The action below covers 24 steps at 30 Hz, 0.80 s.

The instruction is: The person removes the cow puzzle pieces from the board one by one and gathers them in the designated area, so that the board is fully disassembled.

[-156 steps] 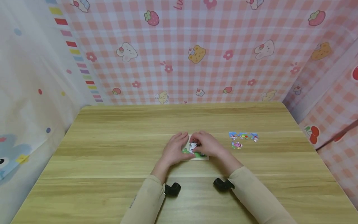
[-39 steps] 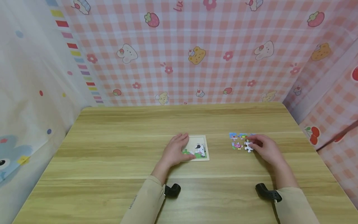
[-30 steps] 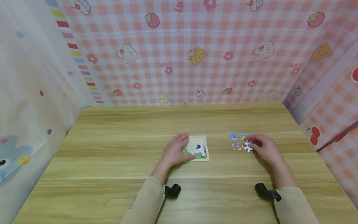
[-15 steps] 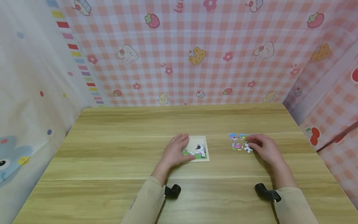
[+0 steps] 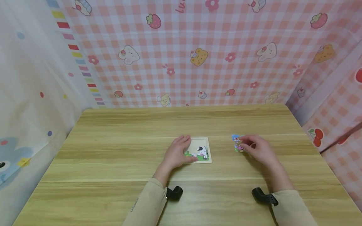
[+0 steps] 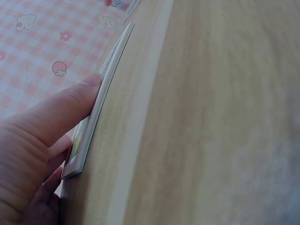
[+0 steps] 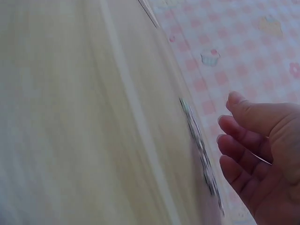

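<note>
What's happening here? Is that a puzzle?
Yes, it's a puzzle. Someone's left hand rests on the left side of the puzzle board, which lies on the wooden table. Their right hand is over at the loose puzzle pieces, with nothing showing between its fingertips. Part of the picture is there along the bottom of the board, but the part above it is bare.

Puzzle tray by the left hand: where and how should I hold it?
I'd take the puzzle tray by its left end, coming from the left, thumb on the near rim. It lies flat and thin; the left hand, placed there, leaves its right side uncovered.
</note>
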Each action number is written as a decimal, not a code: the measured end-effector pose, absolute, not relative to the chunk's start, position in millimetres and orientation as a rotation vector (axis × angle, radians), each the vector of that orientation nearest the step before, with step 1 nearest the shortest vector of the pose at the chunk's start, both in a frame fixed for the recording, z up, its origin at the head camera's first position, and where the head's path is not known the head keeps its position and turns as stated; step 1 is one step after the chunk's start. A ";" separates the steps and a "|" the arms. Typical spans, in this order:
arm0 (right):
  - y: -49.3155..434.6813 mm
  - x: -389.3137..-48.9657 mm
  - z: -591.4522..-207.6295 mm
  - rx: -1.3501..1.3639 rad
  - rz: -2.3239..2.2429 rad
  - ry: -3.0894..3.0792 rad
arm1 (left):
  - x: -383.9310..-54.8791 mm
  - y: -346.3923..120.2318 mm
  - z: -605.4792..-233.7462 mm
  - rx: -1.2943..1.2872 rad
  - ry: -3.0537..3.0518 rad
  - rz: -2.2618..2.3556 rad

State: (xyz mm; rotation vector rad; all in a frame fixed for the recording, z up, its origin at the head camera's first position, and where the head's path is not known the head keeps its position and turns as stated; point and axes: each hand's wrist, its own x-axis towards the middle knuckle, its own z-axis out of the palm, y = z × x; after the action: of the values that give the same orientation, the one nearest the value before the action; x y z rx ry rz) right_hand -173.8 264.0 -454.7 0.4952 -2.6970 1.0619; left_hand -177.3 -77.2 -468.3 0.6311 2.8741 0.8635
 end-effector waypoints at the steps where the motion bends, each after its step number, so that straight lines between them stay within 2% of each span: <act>1: 260.3 -174.1 -454.5 0.514 1.074 -2.698 | -177.2 -77.3 -468.5 0.632 2.874 0.865; 24: 176.7 -189.1 -457.3 0.789 1.163 -2.815 | -177.4 -77.9 -468.3 0.641 2.874 0.876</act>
State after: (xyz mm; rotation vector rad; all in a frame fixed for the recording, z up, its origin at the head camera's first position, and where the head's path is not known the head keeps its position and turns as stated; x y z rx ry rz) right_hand -189.1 176.7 -457.3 0.7894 -2.8151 1.1629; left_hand -177.4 -77.9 -468.3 0.6405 2.8745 0.8757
